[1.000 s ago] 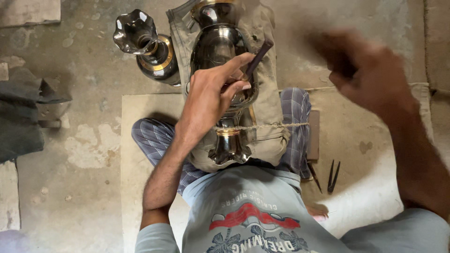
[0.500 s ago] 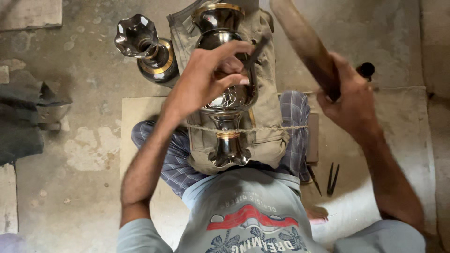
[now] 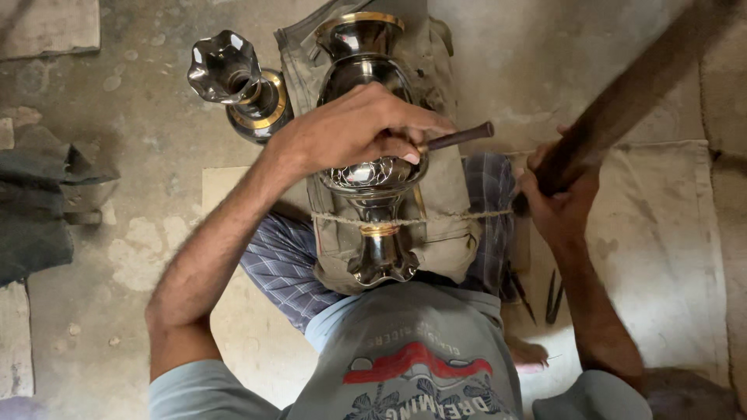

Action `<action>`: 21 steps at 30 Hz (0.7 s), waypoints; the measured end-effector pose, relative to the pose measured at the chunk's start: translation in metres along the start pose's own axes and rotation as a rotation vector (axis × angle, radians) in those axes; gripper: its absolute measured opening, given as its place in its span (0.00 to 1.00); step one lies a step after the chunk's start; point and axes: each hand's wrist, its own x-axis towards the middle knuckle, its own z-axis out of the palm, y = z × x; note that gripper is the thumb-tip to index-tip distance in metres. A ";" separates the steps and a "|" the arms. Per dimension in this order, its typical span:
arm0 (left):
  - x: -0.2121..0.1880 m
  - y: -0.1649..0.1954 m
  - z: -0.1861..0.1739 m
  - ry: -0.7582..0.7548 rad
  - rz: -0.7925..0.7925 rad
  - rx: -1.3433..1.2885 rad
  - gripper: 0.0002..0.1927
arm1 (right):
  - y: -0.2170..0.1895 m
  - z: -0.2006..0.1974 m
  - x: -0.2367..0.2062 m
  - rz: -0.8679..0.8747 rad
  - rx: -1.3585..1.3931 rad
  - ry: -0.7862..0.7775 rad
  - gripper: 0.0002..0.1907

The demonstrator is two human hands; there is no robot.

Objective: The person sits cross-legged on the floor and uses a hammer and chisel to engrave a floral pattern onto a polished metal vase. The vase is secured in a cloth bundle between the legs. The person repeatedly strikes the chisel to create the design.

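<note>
Engraving stroke underway — left hand (image 3: 350, 128) pinches chisel (image 3: 459, 138) on the vase (image 3: 372, 117); right hand (image 3: 556, 198), beside it, clenches raised mallet (image 3: 630, 93) — next, a square strike.

The left hand (image 3: 354, 132) hides the middle of the metal vase (image 3: 373, 167) and the tip of the chisel (image 3: 459, 138). The wooden stick (image 3: 630, 93) is blurred, its far end cut off at the right; perhaps a mallet.

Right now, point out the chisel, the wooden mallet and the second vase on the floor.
chisel (image 3: 461, 137): head view, on its dark shaft beyond the left hand.
wooden mallet (image 3: 630, 97): head view, mid-length of the raised wood.
second vase (image 3: 237, 82): head view, on its neck below the fluted mouth.
</note>
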 end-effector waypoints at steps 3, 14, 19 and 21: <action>-0.001 0.000 0.003 -0.001 -0.015 0.011 0.24 | 0.004 -0.005 -0.007 -0.108 -0.229 -0.016 0.16; 0.002 -0.005 -0.007 0.056 -0.013 -0.010 0.26 | -0.014 0.000 -0.013 0.022 -0.491 -0.114 0.30; 0.006 -0.002 -0.012 -0.002 0.057 0.052 0.27 | -0.011 0.009 -0.020 -0.035 -0.496 -0.148 0.31; 0.007 0.000 -0.013 -0.030 0.047 0.058 0.26 | -0.007 0.011 -0.021 -0.014 -0.315 -0.042 0.25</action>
